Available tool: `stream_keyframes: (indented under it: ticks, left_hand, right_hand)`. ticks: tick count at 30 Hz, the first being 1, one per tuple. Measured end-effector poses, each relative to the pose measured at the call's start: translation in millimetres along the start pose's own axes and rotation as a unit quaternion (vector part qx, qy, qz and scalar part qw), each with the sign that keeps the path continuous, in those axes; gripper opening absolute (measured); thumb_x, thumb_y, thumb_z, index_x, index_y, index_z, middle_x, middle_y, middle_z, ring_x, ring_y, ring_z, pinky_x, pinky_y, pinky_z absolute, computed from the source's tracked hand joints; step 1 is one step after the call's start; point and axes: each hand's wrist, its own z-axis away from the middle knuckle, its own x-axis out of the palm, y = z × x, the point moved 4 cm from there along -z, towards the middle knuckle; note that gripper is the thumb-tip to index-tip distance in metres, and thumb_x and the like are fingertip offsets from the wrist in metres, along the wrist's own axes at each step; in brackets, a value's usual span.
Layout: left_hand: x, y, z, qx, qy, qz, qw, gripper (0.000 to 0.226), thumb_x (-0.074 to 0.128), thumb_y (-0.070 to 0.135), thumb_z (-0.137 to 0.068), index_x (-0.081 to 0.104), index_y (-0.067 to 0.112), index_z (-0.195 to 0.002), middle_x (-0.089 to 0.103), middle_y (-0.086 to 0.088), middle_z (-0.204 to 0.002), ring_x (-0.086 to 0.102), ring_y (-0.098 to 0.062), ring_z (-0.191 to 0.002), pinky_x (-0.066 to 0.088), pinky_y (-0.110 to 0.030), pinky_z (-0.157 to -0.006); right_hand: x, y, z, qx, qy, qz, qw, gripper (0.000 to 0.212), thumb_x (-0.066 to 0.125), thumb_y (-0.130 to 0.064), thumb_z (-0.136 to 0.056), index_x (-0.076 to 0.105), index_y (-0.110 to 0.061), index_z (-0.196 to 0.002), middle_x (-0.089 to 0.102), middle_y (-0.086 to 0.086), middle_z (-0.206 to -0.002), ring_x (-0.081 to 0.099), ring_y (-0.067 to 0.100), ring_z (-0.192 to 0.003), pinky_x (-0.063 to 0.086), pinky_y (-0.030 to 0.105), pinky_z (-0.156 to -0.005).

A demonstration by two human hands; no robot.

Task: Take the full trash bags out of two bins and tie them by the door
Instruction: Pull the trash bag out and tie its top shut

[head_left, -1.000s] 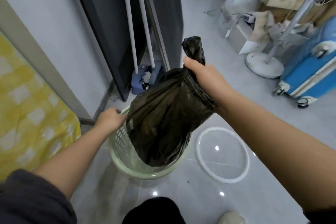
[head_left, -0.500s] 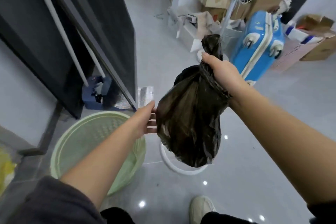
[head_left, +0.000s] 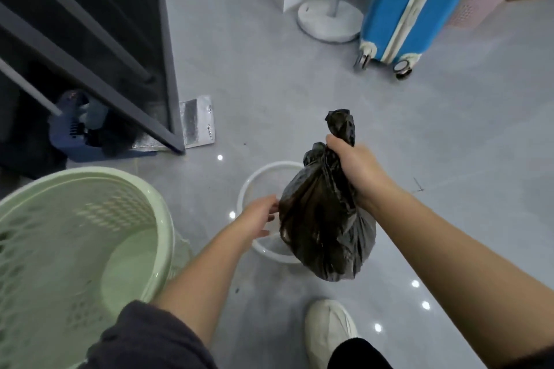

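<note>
A full black trash bag [head_left: 323,228] hangs in the air above the floor. My right hand [head_left: 356,171] grips its bunched neck, with the twisted top sticking out above my fist. My left hand [head_left: 259,216] is stretched out beside the bag's left side, fingers straight and reaching toward a white ring [head_left: 257,180] that lies on the floor under the bag. The pale green bin [head_left: 99,237] stands at the lower left with no bag inside it.
A dark door frame [head_left: 156,69] stands at the upper left with a blue mop bucket [head_left: 81,129] behind it. A blue suitcase [head_left: 413,6] and a white fan base [head_left: 329,21] stand at the back. My white shoe [head_left: 329,329] is below the bag.
The bag has been lifted clear of the green bin and carried right. My left hand left the bin's rim and now reaches by the bag. The view tipped down toward the floor.
</note>
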Motion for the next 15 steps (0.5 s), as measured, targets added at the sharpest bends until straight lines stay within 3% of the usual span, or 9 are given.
stream_keyframes:
  ticks: [3,5,7,9,12,15]
  left_hand:
    - [1,-28,-32,-0.013,0.015,0.012,1.0,0.035,0.043,0.034,-0.093,0.063,0.019,-0.117,0.06,0.003,-0.123,0.052,-0.016,-0.118,0.041,-0.04,-0.098]
    - [2,-40,-48,-0.005,0.039,0.028,0.999,0.028,0.046,0.029,-0.09,0.067,0.019,-0.106,0.064,0.001,-0.115,0.057,-0.018,-0.112,0.044,-0.038,-0.09]
    - [-8,-47,-60,0.019,0.114,-0.02,0.993,0.02,0.049,0.024,-0.089,0.068,0.016,-0.092,0.068,-0.004,-0.105,0.061,-0.023,-0.101,0.048,-0.036,-0.08]
    - [-26,-54,-66,0.023,0.213,-0.139,0.967,0.015,0.052,0.021,-0.086,0.063,0.013,-0.082,0.068,-0.009,-0.093,0.062,-0.028,-0.088,0.045,-0.033,-0.07]
    - [-45,-61,-74,-0.018,0.266,-0.248,0.931,0.013,0.055,0.023,-0.083,0.055,0.011,-0.09,0.062,-0.009,-0.092,0.055,-0.024,-0.076,0.038,-0.029,-0.06]
    - [-51,-65,-83,-0.06,0.256,-0.3,0.917,0.038,0.061,0.028,-0.084,0.046,0.008,-0.111,0.057,-0.009,-0.1,0.053,-0.026,-0.08,0.039,-0.032,-0.063]
  right_hand:
    - [5,31,-16,0.014,-0.017,0.008,1.0,0.029,0.054,-0.036,-0.091,0.065,-0.014,-0.075,0.068,0.006,-0.078,0.067,0.02,-0.069,0.053,0.029,-0.067]
    - [8,44,-24,0.022,-0.03,0.018,0.999,0.031,0.054,-0.039,-0.09,0.066,-0.013,-0.079,0.07,0.007,-0.083,0.07,0.022,-0.077,0.054,0.033,-0.074]
    - [11,48,-32,0.024,-0.045,0.021,0.998,0.033,0.054,-0.042,-0.088,0.067,-0.012,-0.085,0.071,0.008,-0.087,0.071,0.024,-0.081,0.055,0.034,-0.075]
    - [14,50,-37,0.023,-0.055,0.021,0.998,0.038,0.055,-0.044,-0.087,0.069,-0.009,-0.092,0.072,0.008,-0.087,0.072,0.022,-0.077,0.056,0.032,-0.071]
    - [20,53,-43,0.024,-0.07,0.02,0.997,0.042,0.057,-0.044,-0.083,0.069,-0.006,-0.095,0.072,0.003,-0.075,0.071,0.019,-0.068,0.056,0.03,-0.064]
    - [22,59,-48,0.026,-0.077,0.033,0.996,0.04,0.057,-0.046,-0.081,0.071,-0.011,-0.091,0.073,-0.002,-0.069,0.072,0.019,-0.069,0.057,0.032,-0.067]
